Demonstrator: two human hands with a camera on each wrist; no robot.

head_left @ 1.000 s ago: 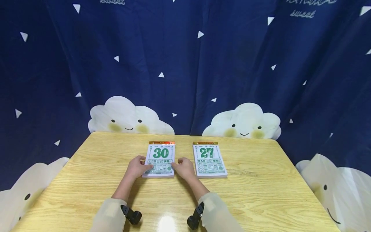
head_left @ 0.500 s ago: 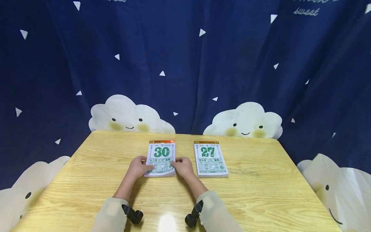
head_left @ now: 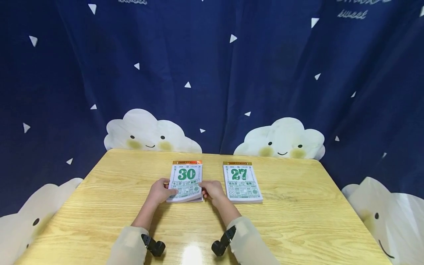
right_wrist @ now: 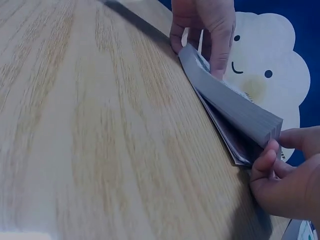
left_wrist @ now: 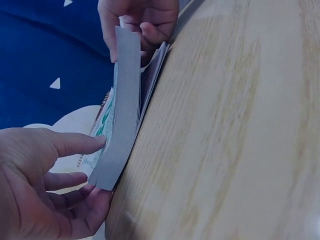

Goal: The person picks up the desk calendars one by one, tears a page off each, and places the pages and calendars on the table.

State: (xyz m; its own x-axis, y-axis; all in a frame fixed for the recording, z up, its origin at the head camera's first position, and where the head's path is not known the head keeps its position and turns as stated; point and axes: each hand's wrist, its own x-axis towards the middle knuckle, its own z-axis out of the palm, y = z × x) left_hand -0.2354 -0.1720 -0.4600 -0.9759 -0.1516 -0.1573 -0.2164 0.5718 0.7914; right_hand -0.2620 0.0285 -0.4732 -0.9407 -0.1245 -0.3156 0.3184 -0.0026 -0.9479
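A tear-off calendar (head_left: 186, 175) showing a green 30 lies on the table, its top strip red and orange. My right hand (head_left: 212, 191) pinches the thick block of pages (right_wrist: 230, 102) at the lower right corner and lifts it. A gap shows between that block and the thin bottom sheets (right_wrist: 220, 127) in the right wrist view. My left hand (head_left: 160, 191) holds the calendar's left edge, its thumb (left_wrist: 82, 144) on the top page and its other fingers around the side. The lifted pages bow along the bottom edge.
A second calendar (head_left: 243, 184) with a green 27 lies to the right, close to my right hand. The wooden table (head_left: 291, 221) runs back to a dark blue curtain (head_left: 212, 73) with white clouds and triangles. Black wrist cameras sit on both sleeves.
The right side of the page block has risen off the bottom sheets, with my right hand raising it. The left hand keeps its hold. The view has shifted slightly.
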